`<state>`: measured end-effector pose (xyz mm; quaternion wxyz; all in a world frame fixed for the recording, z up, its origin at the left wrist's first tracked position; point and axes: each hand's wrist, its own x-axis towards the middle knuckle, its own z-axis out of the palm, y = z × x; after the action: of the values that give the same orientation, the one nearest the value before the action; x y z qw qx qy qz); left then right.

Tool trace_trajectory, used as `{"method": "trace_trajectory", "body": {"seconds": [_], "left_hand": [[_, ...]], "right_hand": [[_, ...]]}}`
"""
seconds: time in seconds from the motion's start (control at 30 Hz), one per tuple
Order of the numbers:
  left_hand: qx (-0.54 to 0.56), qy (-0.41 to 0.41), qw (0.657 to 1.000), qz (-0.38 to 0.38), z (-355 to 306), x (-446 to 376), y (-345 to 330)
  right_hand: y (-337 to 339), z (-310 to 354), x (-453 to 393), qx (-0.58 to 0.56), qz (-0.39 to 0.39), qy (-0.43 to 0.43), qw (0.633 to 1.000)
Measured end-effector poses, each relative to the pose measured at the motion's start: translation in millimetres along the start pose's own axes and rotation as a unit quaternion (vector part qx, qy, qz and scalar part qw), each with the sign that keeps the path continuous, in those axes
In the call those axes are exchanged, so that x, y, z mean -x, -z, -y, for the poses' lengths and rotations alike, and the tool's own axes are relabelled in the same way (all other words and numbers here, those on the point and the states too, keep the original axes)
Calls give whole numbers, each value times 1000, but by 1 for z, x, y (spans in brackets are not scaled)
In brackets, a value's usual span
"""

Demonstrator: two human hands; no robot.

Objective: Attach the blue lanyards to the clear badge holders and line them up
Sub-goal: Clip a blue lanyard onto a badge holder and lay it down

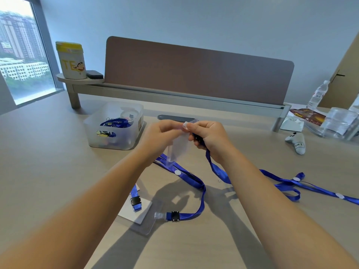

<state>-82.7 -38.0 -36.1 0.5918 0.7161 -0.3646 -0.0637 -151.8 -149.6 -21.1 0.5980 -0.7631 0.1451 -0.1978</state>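
Desk [48, 162] level: badge holder [179, 144] is pinched upright by left hand [159, 138], lanyard [215, 167] clip pinched by right hand [211, 140], aligned for threading.

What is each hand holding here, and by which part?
Left hand pinches the clear badge holder at its top edge; right hand grips the blue lanyard at its clip end.

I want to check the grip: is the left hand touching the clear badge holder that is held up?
Touching. In the head view the left hand pinches the top of the clear badge holder, which hangs above the table with no gap at the fingers.
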Motion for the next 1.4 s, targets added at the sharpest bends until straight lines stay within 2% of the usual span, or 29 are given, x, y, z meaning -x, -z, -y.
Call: {"method": "trace_trajectory", "body": {"seconds": [0.07, 0.17, 0.47, 0.63, 0.8, 0.97, 1.1, 1.3, 1.4], "left_hand": [[50, 52, 997, 19, -5, -3, 2], [43, 82, 995, 34, -8, -8, 8], [-64, 73, 993, 74, -8, -9, 19], [-101, 46, 990, 82, -12, -12, 23], [-103, 10, 994, 41, -11, -11, 19], [-24, 8, 1000, -4, -7, -10, 14], [37, 42, 998, -15, -7, -10, 10], [143, 109, 983, 45, -2, -15, 17], [195, 200, 957, 74, 6, -15, 19]], "right_hand": [[-1, 1, 0, 32, -2, 19, 999], [-3, 4, 2, 65, 21, 40, 997], [-5, -1, 5, 96, 95, 33, 990], [-9, 1, 6, 85, 66, 50, 993], [-16, 0, 5, 97, 17, 90, 991], [-23, -1, 4, 120, -40, 136, 983], [-25, -1, 1, 118, -53, 145, 981], [-18, 2, -5, 102, 3, 126, 987], [-11, 4, -11, 68, 52, 66, 994]]}}
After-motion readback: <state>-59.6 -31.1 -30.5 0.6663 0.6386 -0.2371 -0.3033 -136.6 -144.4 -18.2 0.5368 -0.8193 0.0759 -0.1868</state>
